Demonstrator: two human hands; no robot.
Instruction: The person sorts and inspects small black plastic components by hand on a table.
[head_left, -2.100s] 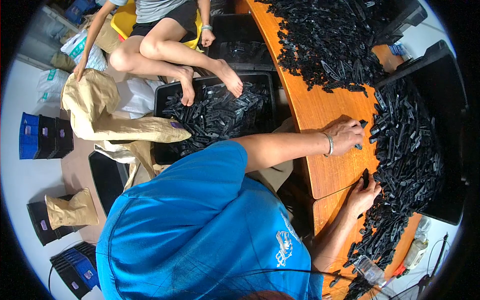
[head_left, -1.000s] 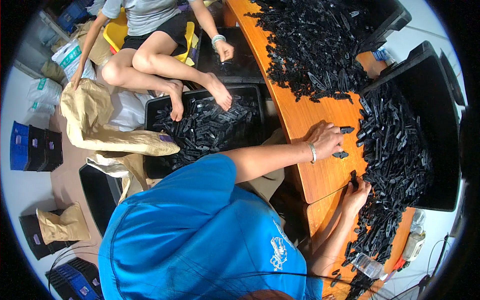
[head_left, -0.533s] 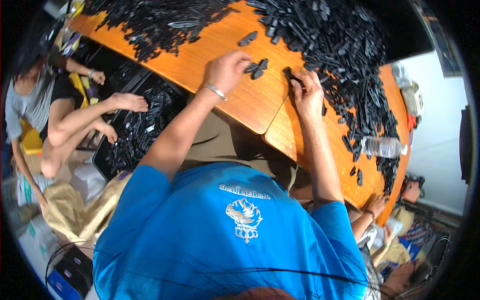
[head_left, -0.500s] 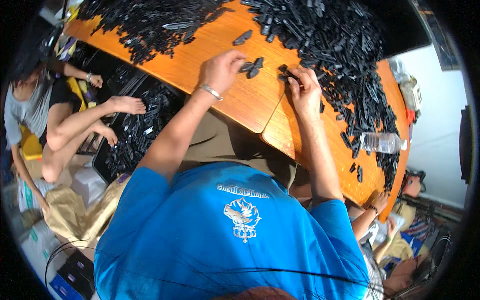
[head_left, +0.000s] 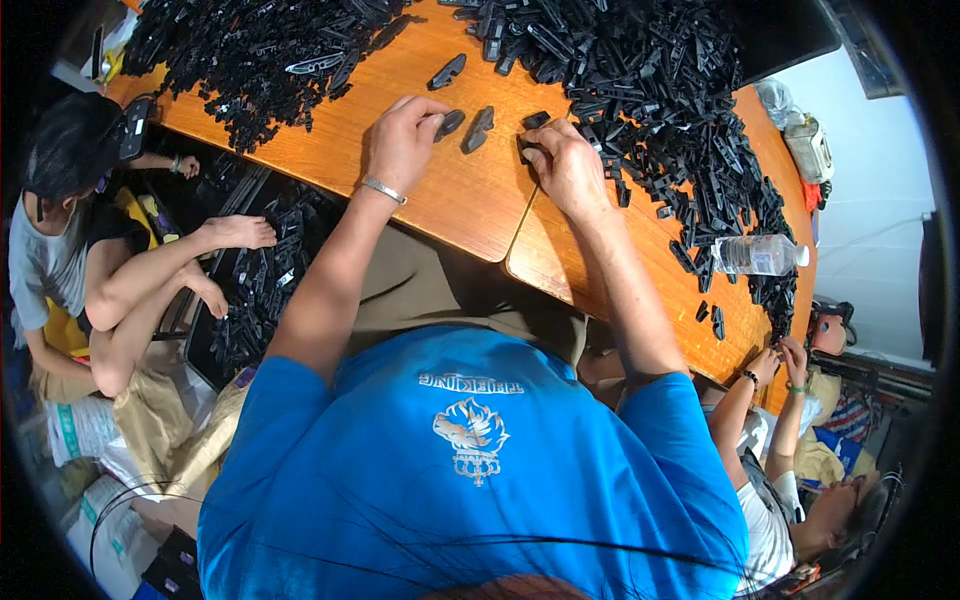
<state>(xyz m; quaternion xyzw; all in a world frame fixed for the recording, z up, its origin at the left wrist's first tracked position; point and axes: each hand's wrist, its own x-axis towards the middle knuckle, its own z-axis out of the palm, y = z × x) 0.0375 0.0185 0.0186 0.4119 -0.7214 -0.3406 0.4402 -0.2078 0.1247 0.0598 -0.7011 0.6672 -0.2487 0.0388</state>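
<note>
left hand (head_left: 402,143) – fingers pinched on a small black plastic piece (head_left: 449,124) | right hand (head_left: 567,168) – fingers clenched over another black piece (head_left: 527,150) | both held near the bench (head_left: 470,205) front edge

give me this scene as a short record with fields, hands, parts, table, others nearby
left hand: on the table, fingertips on a black part
right hand: pinching a small black piece
loose parts: one between the hands, another beyond them
piles: black parts, far left and right
table: orange wood
bottle: clear plastic, lying at right
others: one person seated left by a tray of parts, another lower right
</note>
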